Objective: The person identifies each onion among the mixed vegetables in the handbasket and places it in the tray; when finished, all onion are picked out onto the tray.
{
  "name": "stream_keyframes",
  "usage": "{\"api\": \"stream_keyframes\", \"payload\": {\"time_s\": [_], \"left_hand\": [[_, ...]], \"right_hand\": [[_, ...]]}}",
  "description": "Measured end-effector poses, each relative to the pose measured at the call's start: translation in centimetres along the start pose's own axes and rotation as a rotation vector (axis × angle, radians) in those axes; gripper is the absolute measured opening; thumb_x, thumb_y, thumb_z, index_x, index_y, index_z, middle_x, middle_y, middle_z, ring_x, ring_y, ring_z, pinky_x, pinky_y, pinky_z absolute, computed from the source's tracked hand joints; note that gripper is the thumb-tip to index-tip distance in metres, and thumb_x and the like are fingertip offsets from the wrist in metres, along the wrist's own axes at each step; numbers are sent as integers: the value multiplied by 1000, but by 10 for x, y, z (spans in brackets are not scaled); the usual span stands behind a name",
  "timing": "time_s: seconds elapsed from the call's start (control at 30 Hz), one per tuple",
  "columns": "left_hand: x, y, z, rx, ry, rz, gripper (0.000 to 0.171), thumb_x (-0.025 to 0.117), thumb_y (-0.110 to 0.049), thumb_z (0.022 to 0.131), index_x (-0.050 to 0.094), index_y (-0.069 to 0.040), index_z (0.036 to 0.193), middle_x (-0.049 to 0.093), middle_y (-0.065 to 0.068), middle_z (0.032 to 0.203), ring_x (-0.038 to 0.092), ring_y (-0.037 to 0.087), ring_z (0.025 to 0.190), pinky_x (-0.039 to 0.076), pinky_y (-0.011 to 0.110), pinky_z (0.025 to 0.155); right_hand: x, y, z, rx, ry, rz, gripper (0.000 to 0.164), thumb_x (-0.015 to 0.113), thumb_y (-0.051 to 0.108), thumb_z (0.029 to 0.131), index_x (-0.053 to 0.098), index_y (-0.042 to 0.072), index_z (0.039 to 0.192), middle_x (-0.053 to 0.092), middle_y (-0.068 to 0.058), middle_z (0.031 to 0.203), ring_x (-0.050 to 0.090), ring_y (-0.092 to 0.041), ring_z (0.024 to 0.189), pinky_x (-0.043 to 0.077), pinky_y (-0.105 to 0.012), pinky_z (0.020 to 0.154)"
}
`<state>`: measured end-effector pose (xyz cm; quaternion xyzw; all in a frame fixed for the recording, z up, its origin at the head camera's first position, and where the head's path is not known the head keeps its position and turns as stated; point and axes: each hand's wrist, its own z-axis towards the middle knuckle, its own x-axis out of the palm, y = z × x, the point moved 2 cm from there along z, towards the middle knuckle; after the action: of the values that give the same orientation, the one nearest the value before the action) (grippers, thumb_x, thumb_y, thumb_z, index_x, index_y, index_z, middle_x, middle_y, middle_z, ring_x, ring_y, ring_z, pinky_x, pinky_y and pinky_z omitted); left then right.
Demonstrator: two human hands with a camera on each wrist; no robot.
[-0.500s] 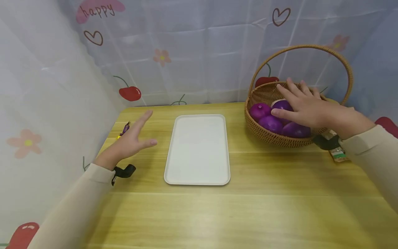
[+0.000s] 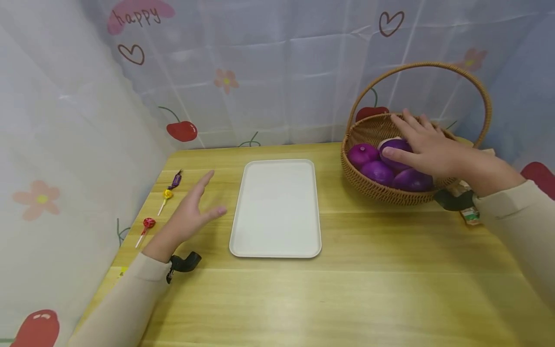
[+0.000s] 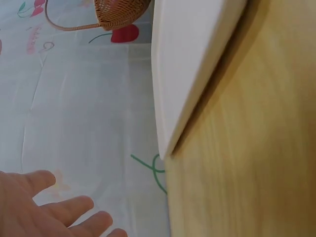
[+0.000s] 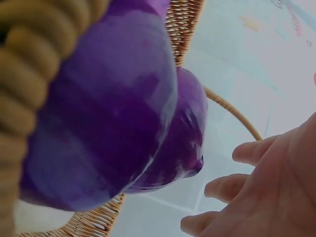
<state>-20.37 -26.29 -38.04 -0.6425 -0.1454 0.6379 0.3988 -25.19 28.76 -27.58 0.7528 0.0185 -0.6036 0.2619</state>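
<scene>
My right hand [image 2: 433,149] hovers over a wicker basket [image 2: 368,185] with its fingers spread, holding nothing. Inside the basket lie several round purple vegetables or fruits [image 2: 377,172], glossy and partly hidden by the hand. In the right wrist view, a large purple one [image 4: 108,108] fills the left side, and the fingers [image 4: 224,187] stand apart from it. My left hand [image 2: 186,217] is raised left of a white rectangular tray [image 2: 275,209], thumb and fingers apart, with nothing in it. The left wrist view has its fingers [image 3: 69,210] loosely extended.
Along the table's left edge lie a purple-wrapped candy [image 2: 175,180], a yellow lollipop [image 2: 167,194] and a red lollipop [image 2: 149,223]. A packet [image 2: 470,215] sits partly hidden beneath my right wrist. The basket's tall handle [image 2: 485,101] arches up near the back curtain.
My left hand has moved toward me and slightly right, uncovering the lollipops. My right hand has shifted a little to the right above the basket.
</scene>
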Motion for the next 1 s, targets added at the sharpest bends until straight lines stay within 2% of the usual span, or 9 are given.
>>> {"api": "stream_keyframes", "payload": {"time_s": [0.23, 0.4, 0.53, 0.63, 0.8, 1.0], "left_hand": [[14, 4, -7, -67, 8, -41, 100, 75, -46, 98, 10, -23, 172, 13, 5, 174, 19, 44, 154, 20, 69, 119], [27, 4, -12, -72, 28, -42, 104, 80, -39, 96, 9, -25, 172, 11, 2, 174, 14, 38, 157, 17, 67, 120], [35, 2, -15, -83, 40, -54, 106, 82, -38, 94, 10, -25, 171, 11, 2, 174, 11, 33, 158, 16, 66, 121], [42, 1, -17, -105, 56, -69, 110, 83, -42, 92, 10, -22, 171, 11, 4, 174, 12, 34, 157, 16, 65, 121], [52, -1, -18, -136, 87, -67, 121, 87, -49, 87, 6, -16, 171, 11, 8, 174, 14, 33, 157, 18, 60, 123], [60, -4, -22, -161, 110, -56, 132, 90, -57, 80, 3, -18, 171, 9, 5, 174, 11, 29, 158, 17, 59, 123]], "right_hand": [[2, -3, -2, -16, -26, 134, 85, 36, 51, 113, -19, 14, 166, -29, -16, 168, -31, -44, 148, -13, -71, 115], [4, -7, -2, -18, -69, 186, 85, 39, 49, 113, -17, 15, 167, -22, -16, 170, -21, -43, 153, -8, -68, 119], [5, -8, -4, 42, -111, 246, 88, 42, 52, 111, -18, 21, 167, -15, -18, 172, -5, -52, 154, 3, -74, 117], [7, -9, -6, 92, -131, 291, 90, 43, 56, 109, -20, 26, 167, -14, -19, 172, 1, -58, 151, 7, -78, 114], [13, -9, -7, 134, -165, 369, 96, 50, 58, 107, -17, 26, 168, -13, -14, 174, -1, -55, 153, 7, -77, 115], [19, -9, -6, 158, -222, 455, 105, 60, 58, 102, -13, 23, 169, -5, -13, 175, 0, -48, 155, 7, -73, 117]]}}
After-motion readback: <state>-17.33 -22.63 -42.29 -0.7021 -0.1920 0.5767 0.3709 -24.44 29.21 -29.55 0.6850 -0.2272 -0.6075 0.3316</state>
